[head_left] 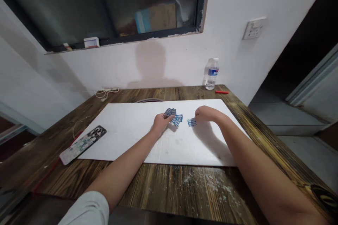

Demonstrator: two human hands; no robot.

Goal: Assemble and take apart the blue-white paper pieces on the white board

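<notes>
from my remote seat i see a wooden worktop (169, 186) under a white board (124, 144), with a phone in a patterned case (83, 145) to the left and a plastic water bottle (212, 74) at the back edge. the left hand (161, 123) is clenched on a fanned bunch of blue-and-white strips (169, 112), with a loose pile of strips (176, 120) just to its right. the right hand (207, 113) is nearer a small stack of strips (192, 122), which lies just left of its fingers (197, 117), long axis running across my view; i cannot tell whether they grip it or only touch.
</notes>
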